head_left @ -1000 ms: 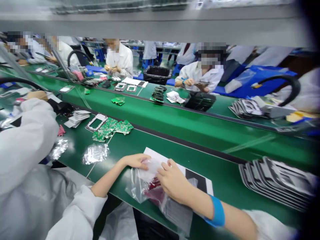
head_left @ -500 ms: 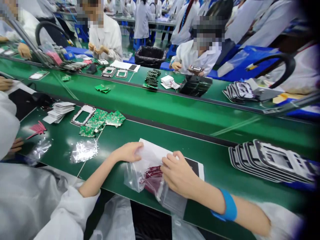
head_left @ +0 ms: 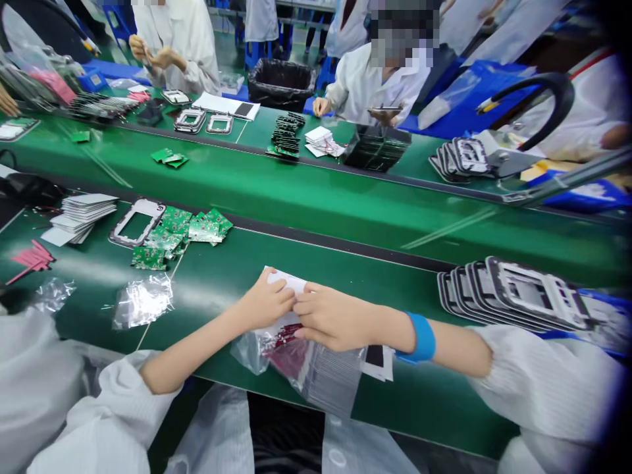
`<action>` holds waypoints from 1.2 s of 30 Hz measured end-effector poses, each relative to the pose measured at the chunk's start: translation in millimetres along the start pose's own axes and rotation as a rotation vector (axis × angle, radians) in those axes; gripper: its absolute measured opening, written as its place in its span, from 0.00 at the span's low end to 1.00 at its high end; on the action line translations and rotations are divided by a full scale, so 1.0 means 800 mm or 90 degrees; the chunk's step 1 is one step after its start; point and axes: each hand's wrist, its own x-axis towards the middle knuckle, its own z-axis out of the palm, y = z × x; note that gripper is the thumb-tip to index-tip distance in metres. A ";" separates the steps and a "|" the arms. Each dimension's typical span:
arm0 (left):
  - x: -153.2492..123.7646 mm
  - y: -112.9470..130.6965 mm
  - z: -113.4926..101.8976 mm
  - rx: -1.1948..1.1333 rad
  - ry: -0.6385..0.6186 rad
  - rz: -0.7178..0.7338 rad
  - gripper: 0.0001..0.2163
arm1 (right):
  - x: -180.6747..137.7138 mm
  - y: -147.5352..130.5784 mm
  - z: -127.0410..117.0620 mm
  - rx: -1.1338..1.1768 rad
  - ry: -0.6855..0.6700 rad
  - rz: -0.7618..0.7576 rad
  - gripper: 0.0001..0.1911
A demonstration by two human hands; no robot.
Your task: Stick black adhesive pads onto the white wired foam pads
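My left hand (head_left: 269,299) is closed, its fingers curled in front of a white sheet (head_left: 288,279). Fingertip to fingertip with it is my right hand (head_left: 333,317), also closed, with a blue band on the wrist. Whatever lies between the fingers is hidden. Just below them is a clear plastic bag (head_left: 251,353) holding dark red wires (head_left: 288,334). Against it lies a ribbed grey-white stack (head_left: 333,380) that looks wrapped in clear plastic. A corner with a black patch (head_left: 375,355) shows from under my right forearm.
Green circuit boards (head_left: 170,230), a frame (head_left: 135,222), white pads (head_left: 81,217) and pink strips (head_left: 32,259) lie left. Clear plastic bags (head_left: 143,301) sit nearer. Stacked frames (head_left: 513,296) stand right. Beyond the green belt (head_left: 296,191), co-workers sit at another bench.
My right hand has moved left until its fingertips meet my left hand's. The left fingers, formerly spread, have closed. The view has turned, so the background sits higher and farther left.
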 end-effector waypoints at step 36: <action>-0.011 -0.007 -0.025 -0.229 -0.047 -0.211 0.08 | -0.003 -0.039 0.052 -0.010 0.372 0.355 0.11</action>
